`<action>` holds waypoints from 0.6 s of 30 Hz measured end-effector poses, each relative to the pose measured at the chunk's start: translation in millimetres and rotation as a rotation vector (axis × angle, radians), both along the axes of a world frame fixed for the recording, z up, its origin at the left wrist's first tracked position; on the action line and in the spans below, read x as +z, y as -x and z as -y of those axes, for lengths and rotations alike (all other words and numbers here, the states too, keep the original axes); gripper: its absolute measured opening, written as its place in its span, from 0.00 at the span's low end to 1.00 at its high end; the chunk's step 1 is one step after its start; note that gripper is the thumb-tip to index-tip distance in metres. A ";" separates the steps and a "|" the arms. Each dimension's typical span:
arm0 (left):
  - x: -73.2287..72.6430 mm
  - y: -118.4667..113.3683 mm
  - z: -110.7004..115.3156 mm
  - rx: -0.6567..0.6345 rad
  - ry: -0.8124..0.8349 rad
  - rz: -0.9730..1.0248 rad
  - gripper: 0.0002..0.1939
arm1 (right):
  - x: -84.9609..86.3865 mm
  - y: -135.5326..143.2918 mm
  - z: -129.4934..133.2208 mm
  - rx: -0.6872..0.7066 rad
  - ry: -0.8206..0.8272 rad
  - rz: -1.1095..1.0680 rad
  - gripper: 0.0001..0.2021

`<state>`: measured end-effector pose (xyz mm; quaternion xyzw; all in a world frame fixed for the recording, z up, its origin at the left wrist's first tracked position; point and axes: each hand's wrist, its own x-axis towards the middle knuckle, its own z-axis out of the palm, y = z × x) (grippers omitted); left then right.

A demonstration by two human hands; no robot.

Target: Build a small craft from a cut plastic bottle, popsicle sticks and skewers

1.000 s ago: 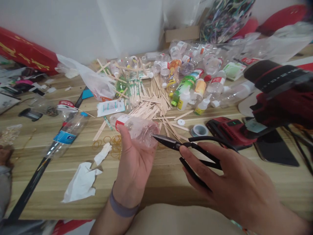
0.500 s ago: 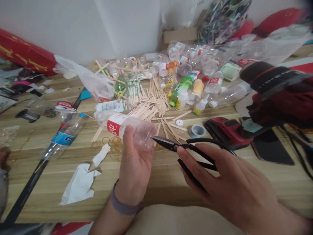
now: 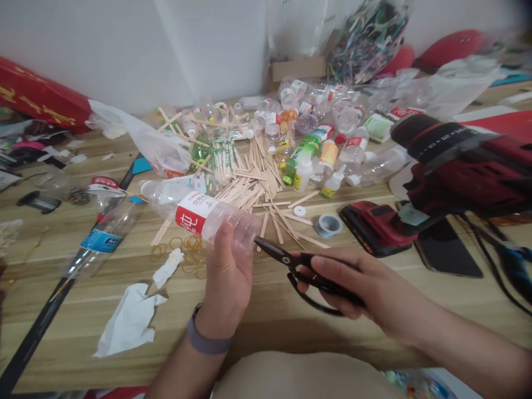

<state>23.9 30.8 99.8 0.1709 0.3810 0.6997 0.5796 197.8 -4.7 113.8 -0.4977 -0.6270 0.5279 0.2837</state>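
Note:
A clear plastic bottle [image 3: 195, 213] with a red and white label lies tilted in my left hand [image 3: 228, 277], its neck pointing to the upper left. The thumb presses on its near side, close to the base. My right hand [image 3: 353, 282] is wrapped round the handles of black scissors [image 3: 286, 260]. Their blades look closed, and the tip meets the bottle's base end; whether it has pierced the plastic is hard to tell. Loose wooden sticks [image 3: 266, 172] spread on the table behind the bottle.
A red and black power drill [image 3: 469, 166] stands at the right beside a phone [image 3: 449, 252]. A grey tape roll [image 3: 328, 225] sits behind the scissors. Rubber bands [image 3: 193, 255] and crumpled tissue [image 3: 128, 321] lie left of my left hand. Many bottles [image 3: 307, 155] fill the back.
My right hand has turned over the scissors, and their handles now sit closer together and lower. The bottle and my left hand have shifted slightly left in view; the whole view has shifted too.

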 end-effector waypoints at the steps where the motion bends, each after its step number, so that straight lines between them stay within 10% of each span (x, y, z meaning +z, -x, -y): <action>1: -0.2 -0.7 0.2 0.005 0.005 -0.001 0.14 | -2.5 1.3 1.3 -0.006 -0.260 0.161 0.21; 4: -2.0 -2.7 0.9 0.003 0.008 -0.020 0.08 | -11.2 3.8 5.1 -0.057 -1.024 0.683 0.15; 7: -6.0 -2.9 1.1 0.002 0.001 -0.039 0.07 | -16.5 2.7 4.5 -0.074 -1.239 0.853 0.13; 9: -7.9 -1.5 0.6 -0.001 0.000 -0.045 0.11 | -16.8 0.9 1.5 -0.052 -0.994 0.630 0.14; 15: -5.8 9.0 -5.8 -0.071 -0.022 -0.015 0.25 | -17.7 6.1 -5.8 0.085 0.497 -0.388 0.27; 18: -7.5 13.4 -8.9 -0.102 -0.025 -0.018 0.24 | -20.6 11.7 -3.0 0.155 0.228 -0.181 0.30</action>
